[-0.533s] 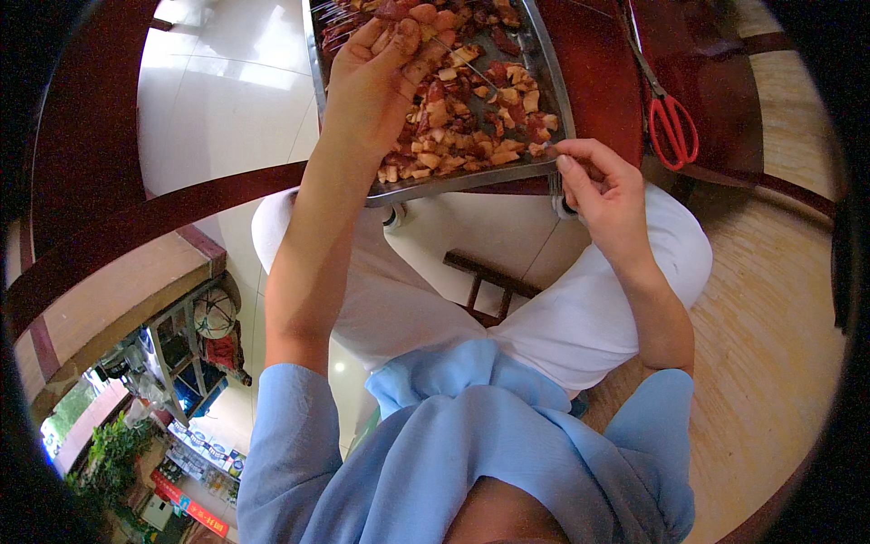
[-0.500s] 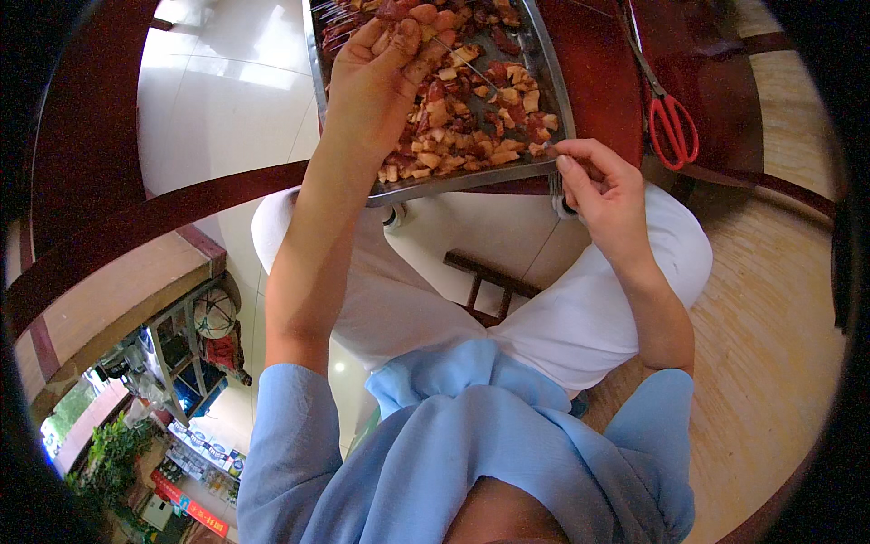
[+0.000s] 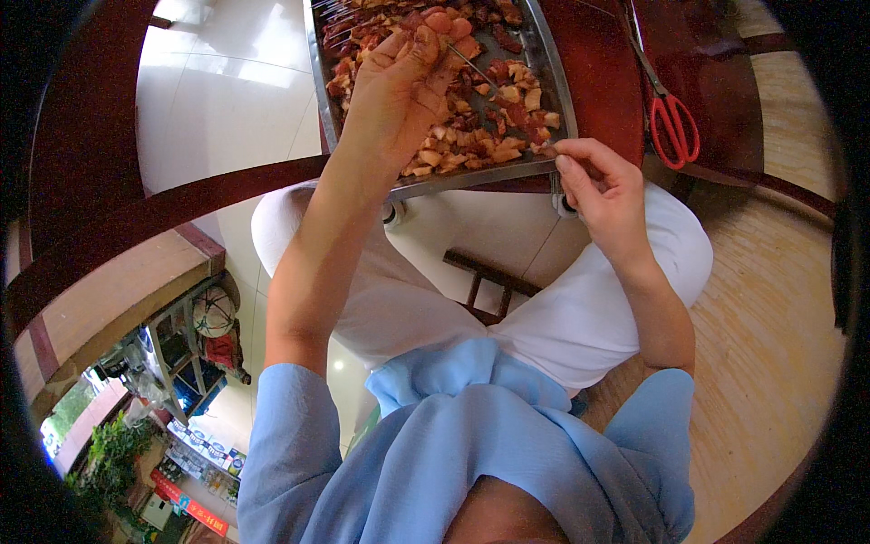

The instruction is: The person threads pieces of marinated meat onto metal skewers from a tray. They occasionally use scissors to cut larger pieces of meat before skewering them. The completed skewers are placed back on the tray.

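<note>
Over the metal tray, my left hand is closed in a pinch, with meat pieces at its fingertips. A thin skewer slants from those fingertips down toward my right hand. The thumb and forefinger of that right hand are pinched at the tray's near right corner, on the skewer's lower end, which is mostly hidden. Small cubes of raw meat, reddish and pale, cover much of the tray. At the tray's far left lie several loaded skewers, their thin ends sticking out.
Red-handled scissors lie on the dark red tabletop right of the tray. Below the tray are my knees in white trousers and a dark wooden frame. Shelves with goods stand at the lower left.
My left hand has shifted slightly right and toward me, closer to my right hand, with the meat at its fingertips. The right hand has stayed in place.
</note>
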### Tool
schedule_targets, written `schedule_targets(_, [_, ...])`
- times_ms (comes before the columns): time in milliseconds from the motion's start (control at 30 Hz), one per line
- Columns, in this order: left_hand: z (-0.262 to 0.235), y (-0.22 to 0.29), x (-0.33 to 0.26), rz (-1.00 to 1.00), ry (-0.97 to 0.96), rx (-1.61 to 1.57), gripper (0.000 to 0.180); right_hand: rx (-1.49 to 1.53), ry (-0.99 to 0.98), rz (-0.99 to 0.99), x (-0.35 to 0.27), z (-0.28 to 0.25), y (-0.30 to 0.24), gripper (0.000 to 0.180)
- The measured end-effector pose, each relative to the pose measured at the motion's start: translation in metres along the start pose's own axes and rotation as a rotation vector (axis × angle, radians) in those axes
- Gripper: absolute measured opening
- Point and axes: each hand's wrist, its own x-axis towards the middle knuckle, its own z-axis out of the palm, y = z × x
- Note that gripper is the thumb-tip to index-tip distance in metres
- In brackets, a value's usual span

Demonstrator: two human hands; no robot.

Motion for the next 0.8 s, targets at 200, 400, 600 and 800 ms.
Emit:
schedule_targets(200, [-0.01, 0.002, -0.001, -0.006, -0.049, 0.021, 0.033, 0.001, 0.017, 0.013, 0.0, 0.001, 0.0, 0.015])
schedule_targets(400, [0.017, 0.0, -0.007, 0.021, -0.098, -0.032, 0.025, 0.117, 0.01, 0.084, 0.001, 0.002, 0.003, 0.016])
schedule_targets(600, [0.024, 0.003, -0.01, 0.019, -0.127, -0.025, 0.02, 0.589, -0.223, 0.454, 0.004, -0.006, -0.008, 0.015])
schedule_targets(800, [0.041, 0.01, -0.015, -0.02, 0.041, 0.055, 0.028, 0.132, 0.001, 0.1, 0.001, 0.005, -0.006, 0.016])
